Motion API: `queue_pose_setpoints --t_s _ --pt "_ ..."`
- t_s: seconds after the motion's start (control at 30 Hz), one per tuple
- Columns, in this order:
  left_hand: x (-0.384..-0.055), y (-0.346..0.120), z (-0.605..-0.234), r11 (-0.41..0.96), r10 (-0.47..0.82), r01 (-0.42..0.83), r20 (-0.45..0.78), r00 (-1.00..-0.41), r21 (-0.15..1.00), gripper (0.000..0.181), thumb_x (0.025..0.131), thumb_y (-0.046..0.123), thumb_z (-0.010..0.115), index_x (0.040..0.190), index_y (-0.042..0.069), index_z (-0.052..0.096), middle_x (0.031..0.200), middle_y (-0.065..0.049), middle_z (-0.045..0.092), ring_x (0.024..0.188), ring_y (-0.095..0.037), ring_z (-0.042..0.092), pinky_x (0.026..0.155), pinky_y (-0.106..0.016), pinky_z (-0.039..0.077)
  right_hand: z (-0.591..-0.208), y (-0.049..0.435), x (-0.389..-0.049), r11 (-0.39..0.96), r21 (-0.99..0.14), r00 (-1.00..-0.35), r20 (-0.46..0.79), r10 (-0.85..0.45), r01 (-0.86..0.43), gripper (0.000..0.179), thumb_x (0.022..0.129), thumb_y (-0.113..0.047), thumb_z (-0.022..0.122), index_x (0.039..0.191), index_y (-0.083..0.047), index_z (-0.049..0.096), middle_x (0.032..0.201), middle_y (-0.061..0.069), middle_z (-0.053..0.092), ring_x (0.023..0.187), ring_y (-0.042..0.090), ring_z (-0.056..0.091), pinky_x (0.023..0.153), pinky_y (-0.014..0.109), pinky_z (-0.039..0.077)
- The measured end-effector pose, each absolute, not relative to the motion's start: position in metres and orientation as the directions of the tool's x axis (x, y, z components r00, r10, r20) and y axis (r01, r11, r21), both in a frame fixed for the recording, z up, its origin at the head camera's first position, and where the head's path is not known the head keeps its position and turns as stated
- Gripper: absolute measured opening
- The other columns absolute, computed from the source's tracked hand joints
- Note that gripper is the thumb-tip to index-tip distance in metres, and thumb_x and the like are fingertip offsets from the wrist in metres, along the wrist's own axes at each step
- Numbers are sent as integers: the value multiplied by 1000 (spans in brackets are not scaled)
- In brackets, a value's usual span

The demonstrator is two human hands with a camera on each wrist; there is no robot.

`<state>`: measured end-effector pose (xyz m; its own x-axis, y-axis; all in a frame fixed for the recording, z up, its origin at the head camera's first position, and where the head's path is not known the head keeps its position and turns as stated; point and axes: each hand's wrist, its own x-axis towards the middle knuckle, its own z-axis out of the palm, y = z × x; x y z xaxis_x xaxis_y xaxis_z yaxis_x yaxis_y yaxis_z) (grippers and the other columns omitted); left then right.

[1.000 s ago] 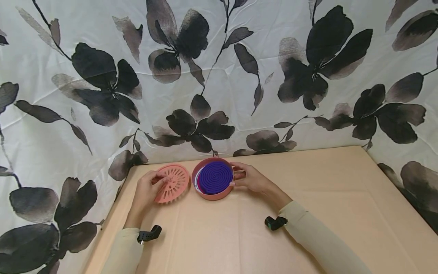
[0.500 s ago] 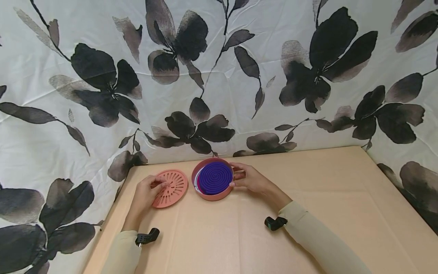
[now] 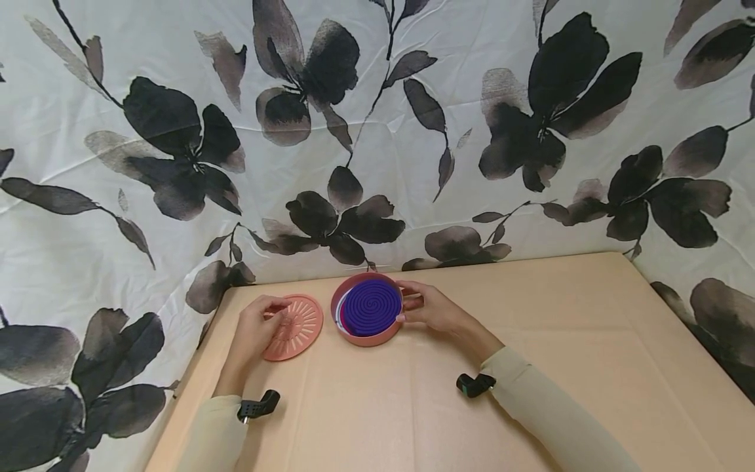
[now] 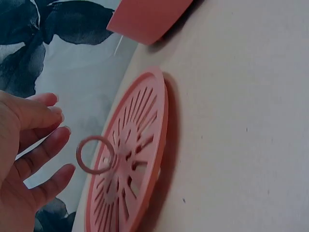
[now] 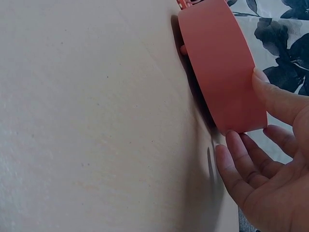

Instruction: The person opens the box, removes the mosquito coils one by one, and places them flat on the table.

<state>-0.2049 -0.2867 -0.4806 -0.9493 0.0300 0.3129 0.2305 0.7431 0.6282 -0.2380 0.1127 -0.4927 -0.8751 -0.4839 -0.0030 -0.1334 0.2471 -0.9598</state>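
Observation:
A pink round mosquito coil holder [image 3: 368, 340] stands at the table's far edge, with a stack of spiral coils inside, a purple coil [image 3: 373, 307] on top. My right hand [image 3: 436, 311] holds its right side, thumb at the rim and fingertips against the wall [image 5: 224, 72]. Left of it the slotted pink lid [image 3: 303, 328] lies on the table. My left hand [image 3: 252, 331] is beside the lid with loosely bent fingers. In the left wrist view the lid's ring handle [image 4: 80, 155] sticks up, and the fingers [image 4: 55, 179] are apart from it.
A tan table [image 3: 413, 406] spreads in front of both arms. Right behind its far edge hangs a white cloth [image 3: 377, 151] with dark flowers. Each wrist carries a black camera strap [image 3: 258, 406].
The lid was tilted up in my left hand and has come down flat onto the table, slightly nearer. The left fingers have let go of it. The right hand has stayed on the holder.

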Motion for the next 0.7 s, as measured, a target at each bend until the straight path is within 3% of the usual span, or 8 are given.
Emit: queue_pose_setpoints --t_s 0.17,0.4,0.7 --pt "-204 -279 -476 710 45 235 291 -956 664 21 95 2 68 115 8 73 107 -8 68 99 -22 63 84 -26 52 -493 111 -233 248 -959 -878 -2 -479 -133 76 86 -7 81 153 -7 44 140 21 55 116 34 63 98 42 53" --pt "-203 -266 -470 660 60 241 270 -961 712 26 96 4 67 122 9 70 110 -9 67 102 -22 63 82 -15 48 -493 111 -232 248 -958 -876 7 -482 -144 77 86 -6 81 153 -7 44 139 21 55 117 35 63 100 43 52" --pt "-202 -253 -466 618 106 227 206 -973 753 44 96 10 68 139 14 60 113 -10 68 105 -24 62 84 -21 51 -494 110 -232 256 -955 -880 7 -475 -146 76 85 -7 81 152 -6 44 140 22 55 117 35 63 100 43 52"
